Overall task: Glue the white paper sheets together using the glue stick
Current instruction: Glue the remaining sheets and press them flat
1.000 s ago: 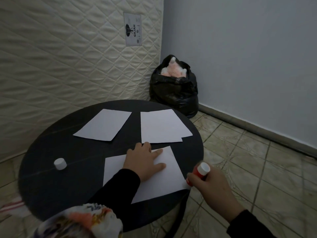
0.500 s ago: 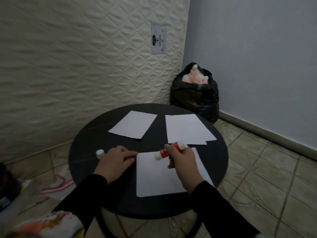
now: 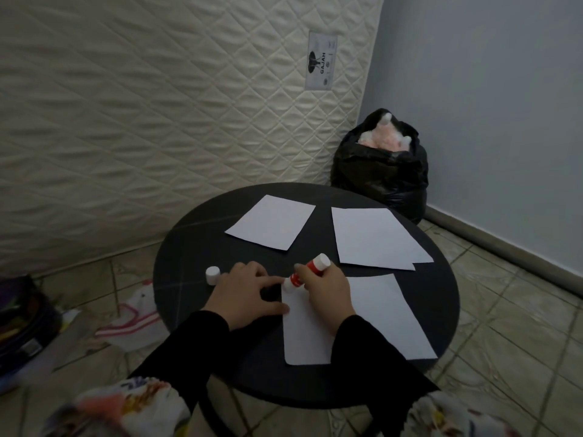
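Observation:
On the round black table (image 3: 441, 298) lies a near white sheet (image 3: 375, 313). My right hand (image 3: 328, 294) grips the red-and-white glue stick (image 3: 307, 272), its tip down on the sheet's top left corner. My left hand (image 3: 246, 294) rests flat beside it, fingers touching the sheet's left edge. The stick's white cap (image 3: 212, 275) stands on the table just left of my left hand. Farther back lie a single white sheet (image 3: 271, 226) and two overlapping white sheets (image 3: 375, 236).
A quilted mattress (image 3: 157, 121) leans against the wall behind the table. A black bag (image 3: 381, 171) with pink stuffing sits in the corner. A cloth (image 3: 132, 320) and a dark bag (image 3: 22, 323) lie on the tiled floor at the left.
My right hand carried the glue stick from the sheet's right edge to its top left corner. My left hand slid off the sheet's middle to its left edge. The view pulled back.

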